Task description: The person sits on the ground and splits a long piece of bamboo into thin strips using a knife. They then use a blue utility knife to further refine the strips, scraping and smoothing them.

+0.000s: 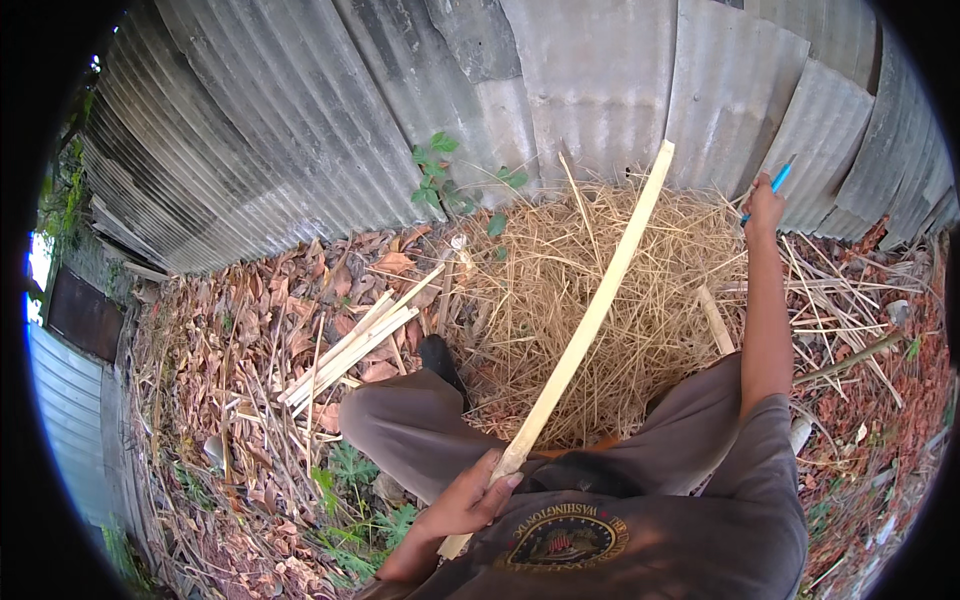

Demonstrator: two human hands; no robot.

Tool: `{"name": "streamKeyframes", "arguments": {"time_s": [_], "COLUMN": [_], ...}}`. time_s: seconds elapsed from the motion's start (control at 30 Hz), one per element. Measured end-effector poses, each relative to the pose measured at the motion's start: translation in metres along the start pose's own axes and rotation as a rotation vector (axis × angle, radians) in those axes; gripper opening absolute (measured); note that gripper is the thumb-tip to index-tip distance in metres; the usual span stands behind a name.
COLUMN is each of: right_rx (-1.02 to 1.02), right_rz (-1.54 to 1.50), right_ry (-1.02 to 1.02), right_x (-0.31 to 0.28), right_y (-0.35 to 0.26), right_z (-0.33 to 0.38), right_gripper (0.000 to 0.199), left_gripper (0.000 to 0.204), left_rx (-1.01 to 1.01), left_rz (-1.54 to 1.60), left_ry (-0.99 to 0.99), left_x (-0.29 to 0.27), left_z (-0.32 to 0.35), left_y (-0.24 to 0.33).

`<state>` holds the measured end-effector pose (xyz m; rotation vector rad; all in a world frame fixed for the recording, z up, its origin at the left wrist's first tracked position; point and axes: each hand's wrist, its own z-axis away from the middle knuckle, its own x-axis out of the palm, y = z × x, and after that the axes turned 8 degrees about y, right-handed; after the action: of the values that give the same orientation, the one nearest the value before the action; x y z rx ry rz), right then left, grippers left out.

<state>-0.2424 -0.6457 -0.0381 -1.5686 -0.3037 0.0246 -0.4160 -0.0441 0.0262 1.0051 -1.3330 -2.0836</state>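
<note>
A long, pale, flat bamboo strip slants across the middle, rising from my lap away to the right. My left hand is closed round its near end, by my shirt. Out to the right, at the end of a stretched arm, my right hand is closed on a slim blue-handled knife. A thin dark tip points up and away from the fist. The knife is apart from the strip. Several cut pale strips lie in a bundle on the ground, left of my knee.
A heap of dry straw and shavings lies between my legs. Corrugated metal sheets form a wall beyond it. Dry leaves cover the left ground; thin sticks lie at the right. Green plants grow beside my left arm.
</note>
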Motion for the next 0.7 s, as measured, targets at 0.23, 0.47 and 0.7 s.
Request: {"name": "streamKeyframes", "arguments": {"time_s": [0.23,0.47,0.7], "right_rx": [-0.913,-0.555,-0.884], "right_rz": [0.752,0.657,0.528], "right_ry": [0.287,-0.989,-1.263], "right_x": [-0.071,-0.013,-0.022], "right_y": [0.001,-0.081,-0.08], "right_z": [-0.051,0.212,0.282], "right_gripper": [0.071,0.059,0.062], "left_gripper": [0.021,0.021,0.021], "left_rx": [-0.04,-0.044,-0.153], "left_rz": [0.409,1.09,1.392], "left_ry": [0.109,-0.023,-0.164], "left_x": [-0.004,0.025,0.037], "left_z": [-0.026,-0.079,-0.098], "left_y": [0.006,0.028,0.051]}}
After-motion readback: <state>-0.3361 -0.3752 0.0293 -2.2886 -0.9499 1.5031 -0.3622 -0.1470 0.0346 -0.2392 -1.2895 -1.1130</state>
